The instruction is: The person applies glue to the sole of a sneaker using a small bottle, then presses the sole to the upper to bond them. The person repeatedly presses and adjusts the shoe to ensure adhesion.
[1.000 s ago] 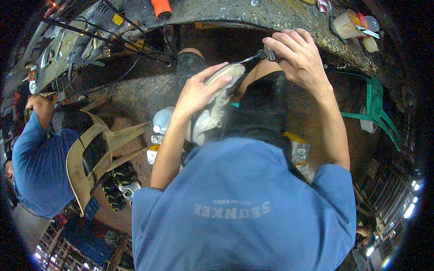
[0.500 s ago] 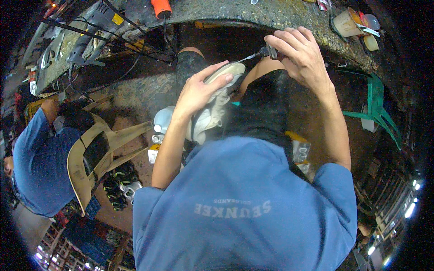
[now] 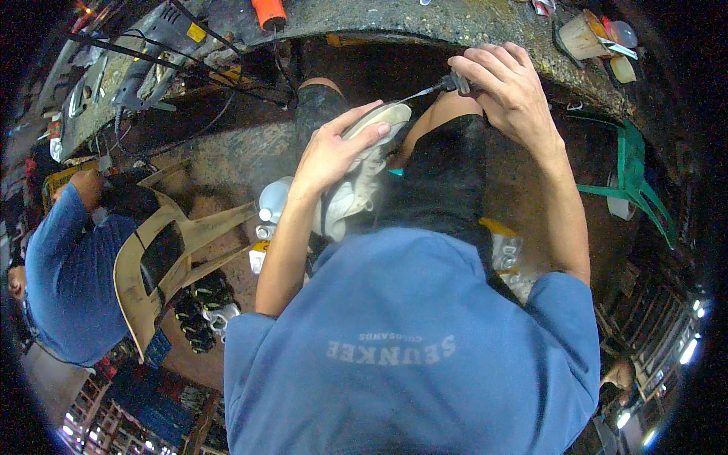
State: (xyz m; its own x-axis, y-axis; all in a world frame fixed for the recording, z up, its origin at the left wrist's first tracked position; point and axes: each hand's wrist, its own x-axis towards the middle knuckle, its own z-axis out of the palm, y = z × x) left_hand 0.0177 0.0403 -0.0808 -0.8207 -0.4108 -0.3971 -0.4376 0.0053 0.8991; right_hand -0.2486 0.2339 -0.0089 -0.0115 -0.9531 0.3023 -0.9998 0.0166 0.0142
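My left hand (image 3: 331, 152) is closed round a pale off-white shoe (image 3: 353, 196), thumb pressed against its sole (image 3: 393, 116). The shoe lies tilted over my lap, sole end facing the bench. To the right, my right hand (image 3: 504, 87) is closed on the dark handle of a hand tool (image 3: 449, 83) that looks like an awl. A thin, light line runs from this tool to the edge of the sole; whether it is a metal shaft or thread I cannot tell. My fingers hide part of the handle.
Ahead curves a worn workbench (image 3: 425, 23) with an orange-handled tool (image 3: 269, 14), a grey power tool (image 3: 155, 49), cables and a dirty cup (image 3: 582, 36). At left a co-worker in blue (image 3: 76, 280) sits by a beige plastic chair (image 3: 140, 303). A green stool (image 3: 631, 171) stands at right.
My right hand and the tool have shifted slightly right, away from the sole. My left hand and the shoe have barely moved. The co-worker's arm at left has shifted a little.
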